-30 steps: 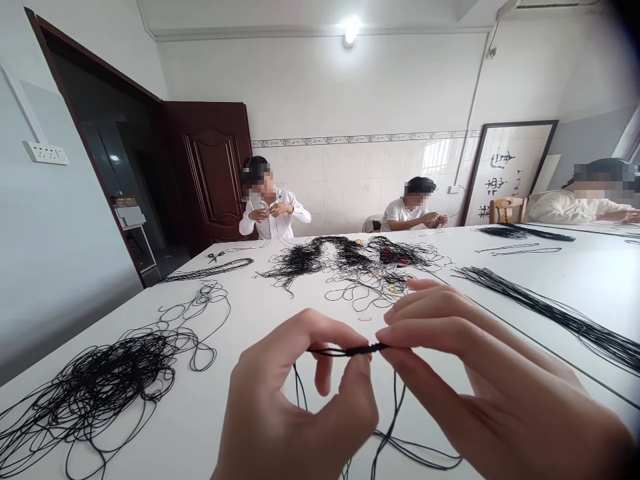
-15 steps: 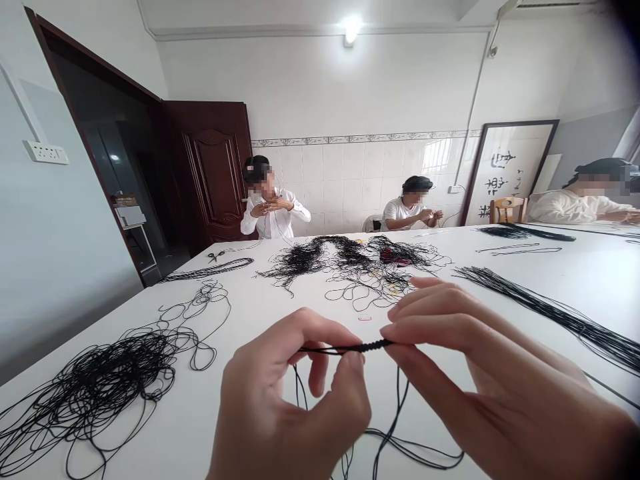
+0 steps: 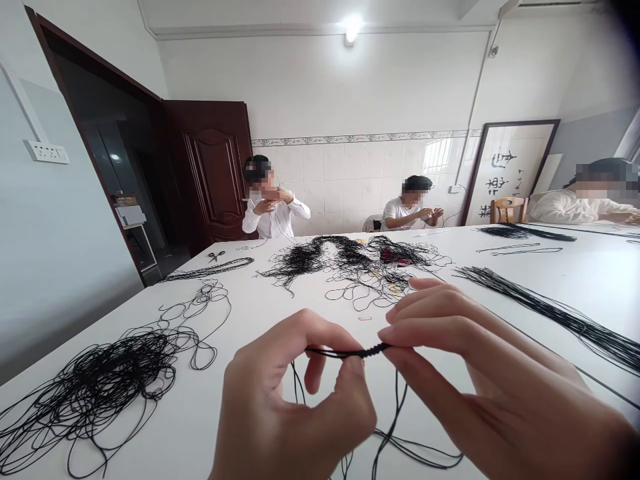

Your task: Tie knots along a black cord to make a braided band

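White table (image 3: 235,307), two hands (image 3: 295,393) (image 3: 480,380) pinching one braided cord (image 3: 350,351)

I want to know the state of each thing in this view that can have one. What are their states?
Left hand: pinching the cord
Right hand: pinching the cord
Knotted black cord: held level, loose strands hanging below
Wooden door: open
Ceiling lamp: lit
Framed calligraphy: leaning against the wall

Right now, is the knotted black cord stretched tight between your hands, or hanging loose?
Stretched: the cord runs straight from left hand to right hand; only loose ends dangle.
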`<state>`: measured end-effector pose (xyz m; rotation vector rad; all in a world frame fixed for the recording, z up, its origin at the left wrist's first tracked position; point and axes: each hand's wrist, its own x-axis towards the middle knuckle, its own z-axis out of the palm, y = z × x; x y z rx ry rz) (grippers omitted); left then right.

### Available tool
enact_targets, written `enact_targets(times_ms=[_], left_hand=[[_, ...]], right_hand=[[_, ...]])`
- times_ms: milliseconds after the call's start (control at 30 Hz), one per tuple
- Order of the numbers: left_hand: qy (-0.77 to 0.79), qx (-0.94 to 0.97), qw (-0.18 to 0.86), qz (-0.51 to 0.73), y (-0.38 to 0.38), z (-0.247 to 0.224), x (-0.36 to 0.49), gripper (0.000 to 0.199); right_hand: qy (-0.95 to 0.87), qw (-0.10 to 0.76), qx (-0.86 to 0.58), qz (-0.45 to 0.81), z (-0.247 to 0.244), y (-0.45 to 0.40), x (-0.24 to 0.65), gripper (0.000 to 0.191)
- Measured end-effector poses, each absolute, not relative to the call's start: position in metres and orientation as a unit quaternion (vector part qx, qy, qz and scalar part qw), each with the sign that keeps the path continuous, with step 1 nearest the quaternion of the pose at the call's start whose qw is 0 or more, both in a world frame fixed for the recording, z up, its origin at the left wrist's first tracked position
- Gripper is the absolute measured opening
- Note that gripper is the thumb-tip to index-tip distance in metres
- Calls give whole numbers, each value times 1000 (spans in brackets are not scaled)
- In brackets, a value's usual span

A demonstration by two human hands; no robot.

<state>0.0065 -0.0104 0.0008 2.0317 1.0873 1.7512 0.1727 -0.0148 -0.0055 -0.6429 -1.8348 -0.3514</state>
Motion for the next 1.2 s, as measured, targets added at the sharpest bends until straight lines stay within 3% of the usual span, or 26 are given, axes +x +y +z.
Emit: enact_targets(times_ms=[1200], left_hand=[[378, 694, 141, 597, -13, 2, 11, 21]], right_hand=[[-775, 549, -279, -140, -8, -14, 176, 15]])
